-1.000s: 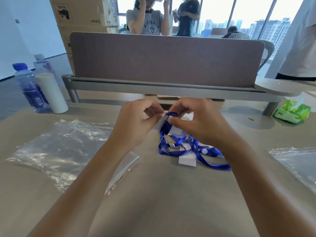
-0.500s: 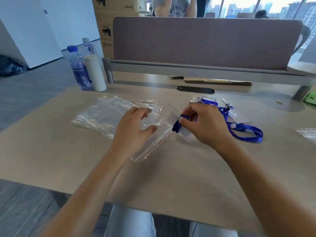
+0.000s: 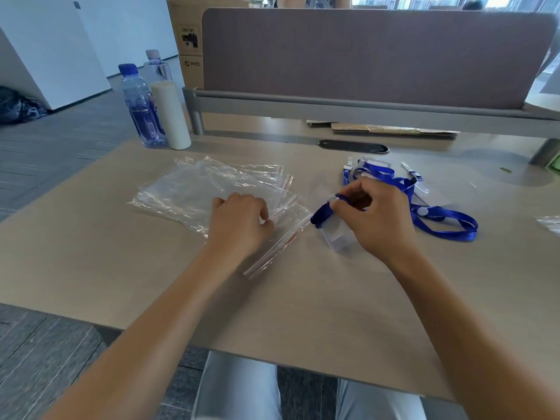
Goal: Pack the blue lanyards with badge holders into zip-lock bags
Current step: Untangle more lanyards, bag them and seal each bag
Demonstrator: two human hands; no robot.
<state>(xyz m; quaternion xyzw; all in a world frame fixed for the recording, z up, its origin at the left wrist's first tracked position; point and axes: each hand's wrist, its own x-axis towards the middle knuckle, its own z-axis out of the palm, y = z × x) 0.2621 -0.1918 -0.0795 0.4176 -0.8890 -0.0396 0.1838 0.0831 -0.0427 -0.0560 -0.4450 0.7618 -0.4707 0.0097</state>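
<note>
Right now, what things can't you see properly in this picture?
- Head view: the left hand covers part of the zip-lock bags, so I cannot tell whether it has opened one.
- Head view: the right hand hides most of the bundled lanyard and the top of its badge holder.
- Head view: another clear bag is cut off by the right edge.
- Head view: the bottle label is too small to read.
</note>
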